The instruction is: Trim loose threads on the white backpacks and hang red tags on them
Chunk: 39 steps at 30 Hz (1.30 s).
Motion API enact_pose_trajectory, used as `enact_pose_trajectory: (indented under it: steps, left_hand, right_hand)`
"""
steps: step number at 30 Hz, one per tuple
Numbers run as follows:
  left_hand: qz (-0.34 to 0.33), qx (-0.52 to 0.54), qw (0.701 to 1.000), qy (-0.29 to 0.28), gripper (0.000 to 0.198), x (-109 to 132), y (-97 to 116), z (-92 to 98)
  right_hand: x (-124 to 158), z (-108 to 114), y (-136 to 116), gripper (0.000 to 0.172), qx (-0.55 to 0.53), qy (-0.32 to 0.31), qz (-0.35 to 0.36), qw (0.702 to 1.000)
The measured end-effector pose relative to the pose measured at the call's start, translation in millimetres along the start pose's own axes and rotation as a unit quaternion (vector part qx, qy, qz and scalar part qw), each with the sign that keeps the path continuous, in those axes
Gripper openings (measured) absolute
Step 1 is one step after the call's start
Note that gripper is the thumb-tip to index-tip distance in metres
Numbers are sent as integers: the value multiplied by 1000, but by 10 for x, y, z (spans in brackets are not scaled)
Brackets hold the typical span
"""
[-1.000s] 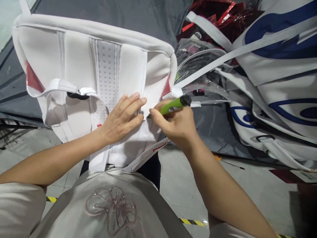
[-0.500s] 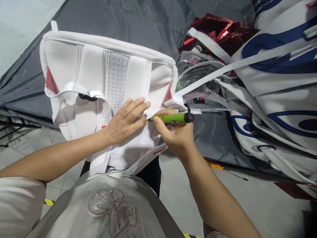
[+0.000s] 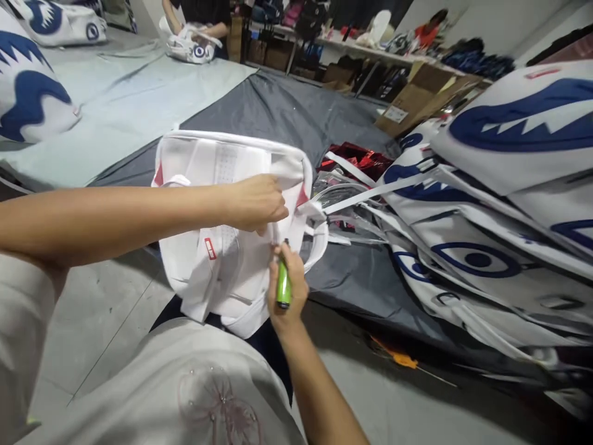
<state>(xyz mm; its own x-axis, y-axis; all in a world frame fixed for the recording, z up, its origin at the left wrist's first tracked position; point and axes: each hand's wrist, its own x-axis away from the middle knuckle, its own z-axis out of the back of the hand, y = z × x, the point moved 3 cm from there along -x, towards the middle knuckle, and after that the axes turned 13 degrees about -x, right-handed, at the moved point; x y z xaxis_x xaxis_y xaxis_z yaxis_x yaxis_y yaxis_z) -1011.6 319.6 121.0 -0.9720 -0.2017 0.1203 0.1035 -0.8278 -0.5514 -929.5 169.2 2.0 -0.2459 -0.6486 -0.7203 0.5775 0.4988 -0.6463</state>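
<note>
A white padded backpack (image 3: 204, 161) with red corner patches lies back-up on my lap and the grey table sheet. My left hand (image 3: 257, 201) pinches the white fabric near its right edge and holds it up. My right hand (image 3: 287, 287) is closed around a green pen-like tool (image 3: 282, 284), held upright with its tip touching the fabric just below my left fingers. A white strap (image 3: 365, 191) runs from the bag's right corner toward the pile on the right.
A heap of white bags with blue eye prints (image 3: 486, 204) fills the right side, with red foil (image 3: 365, 161) and clear plastic wraps beside it. Another person (image 3: 199, 18) handles a bag at the far table. An orange tool (image 3: 398, 358) lies on the floor.
My head has lifted, so the room beyond is in view. My left hand went from lying flat to pinching the fabric. The green tool turned from sideways to upright and moved lower.
</note>
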Motion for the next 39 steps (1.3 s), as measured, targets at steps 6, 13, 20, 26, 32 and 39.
enact_pose_trajectory:
  steps: [6,13,20,26,32,39]
  left_hand:
    - [238,95,967,1,31,638,114,587]
    - [165,353,919,-52,15,664,515,-439]
    - [298,214,917,155,74,897,311,-696]
    - [272,220,937,-4,89,425,196,-1065]
    - [228,177,957,18,118,323,288,-1151]
    - [230,139,963,-16,121,240,426,-1115]
  right_hand:
    - [-528,414,-366,46,-47,-77,164,982]
    - [-395,22,48,35,-19,-195,137,971]
    - [-236,-186,209,29,8,-238,127,963]
    - [-106,-287,192,24,-7,-228,92,969]
    - [-115,-261,407,31,-13,-223,93,970]
    - [-128,-256,482,27,-2,-247,60,967]
